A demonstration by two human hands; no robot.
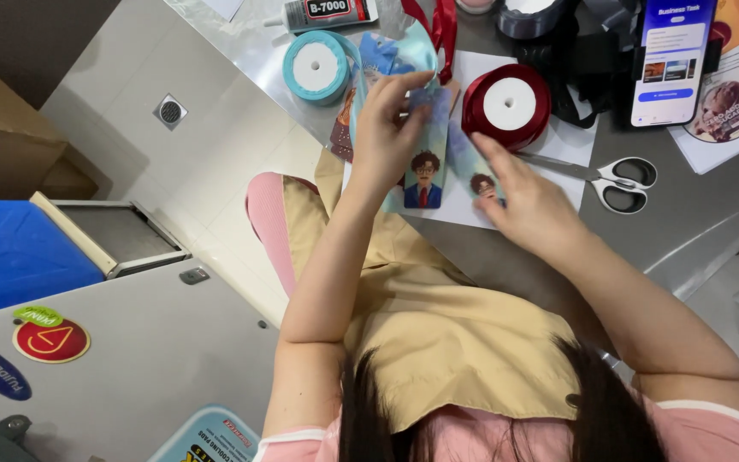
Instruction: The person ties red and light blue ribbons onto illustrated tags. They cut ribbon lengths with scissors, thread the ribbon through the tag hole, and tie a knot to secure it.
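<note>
My left hand (384,128) pinches the top of a long bookmark card (427,167) printed with a cartoon figure in a suit, and holds it over the table edge. My right hand (525,198) lies flat, fingers stretched out, on a second similar card (477,181) that rests on a white sheet (570,141). A dark red ribbon spool (506,104) stands just beyond my right fingertips. A teal ribbon spool (316,67) sits to the left of my left hand.
Scissors (616,181) lie to the right of the white sheet. A phone (674,56) with a lit screen stands at the back right, beside a round printed disc (730,104). A glue tube (328,12) and a red ribbon strand (446,30) lie at the back.
</note>
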